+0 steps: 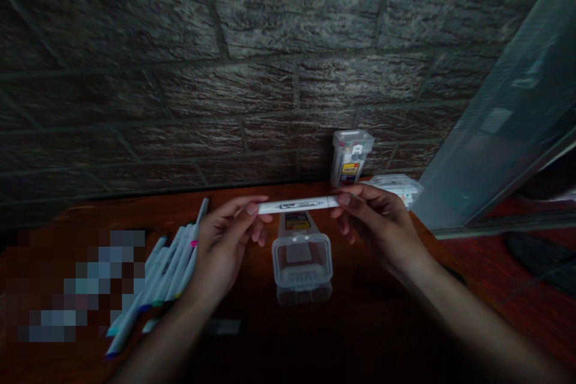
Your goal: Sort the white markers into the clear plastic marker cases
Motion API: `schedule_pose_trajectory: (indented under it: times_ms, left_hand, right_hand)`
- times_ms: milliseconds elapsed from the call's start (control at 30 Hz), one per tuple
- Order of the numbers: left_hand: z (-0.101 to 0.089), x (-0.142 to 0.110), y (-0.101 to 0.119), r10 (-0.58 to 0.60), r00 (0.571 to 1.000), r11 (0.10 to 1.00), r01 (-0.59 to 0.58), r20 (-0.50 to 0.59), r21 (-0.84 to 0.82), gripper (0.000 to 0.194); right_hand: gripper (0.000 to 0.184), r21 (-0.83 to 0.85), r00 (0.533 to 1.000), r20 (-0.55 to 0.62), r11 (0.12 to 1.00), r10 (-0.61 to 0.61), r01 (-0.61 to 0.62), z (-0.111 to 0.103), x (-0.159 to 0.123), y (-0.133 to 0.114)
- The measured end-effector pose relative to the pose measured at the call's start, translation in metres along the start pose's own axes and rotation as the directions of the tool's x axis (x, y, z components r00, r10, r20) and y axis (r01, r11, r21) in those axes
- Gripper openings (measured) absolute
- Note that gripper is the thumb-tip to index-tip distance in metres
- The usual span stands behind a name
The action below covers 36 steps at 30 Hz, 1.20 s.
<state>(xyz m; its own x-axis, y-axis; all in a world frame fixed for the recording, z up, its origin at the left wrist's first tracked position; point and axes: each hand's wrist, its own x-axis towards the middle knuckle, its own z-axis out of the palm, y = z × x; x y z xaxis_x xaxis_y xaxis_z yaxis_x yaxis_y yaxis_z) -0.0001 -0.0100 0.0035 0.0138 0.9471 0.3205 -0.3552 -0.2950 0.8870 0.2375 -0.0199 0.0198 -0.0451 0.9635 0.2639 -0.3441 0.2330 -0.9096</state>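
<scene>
A white marker (299, 205) with printed lettering lies level between my two hands. Its left end is pinched in the fingers of my left hand (229, 234), and the right end sits in the pinch of my right hand (382, 222). Just below and behind it, a clear plastic case (302, 261) with an open lid rests on the table, its label partly covered by the marker. Several white markers (166, 273) with coloured ends are spread beside my left forearm, some of them hidden behind that arm.
A filled clear marker case (351, 156) stands upright by the brick wall (292, 84). Another clear case (396, 186) is behind my right hand. The wooden table (360, 312) ends at the right near a glass panel (486, 108). A pixelated patch covers the far left.
</scene>
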Motion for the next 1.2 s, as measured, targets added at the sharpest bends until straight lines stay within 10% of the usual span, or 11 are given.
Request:
schedule_pose_trajectory:
  times_ms: [1200]
  left_hand:
    - [-0.0003,0.0004,0.0059,-0.041,0.999,0.993,0.043,0.023,-0.111,0.024]
  right_hand:
    - [0.019,0.071,0.999,-0.001,0.996,0.051,-0.051,-0.0004,0.0008,-0.0045]
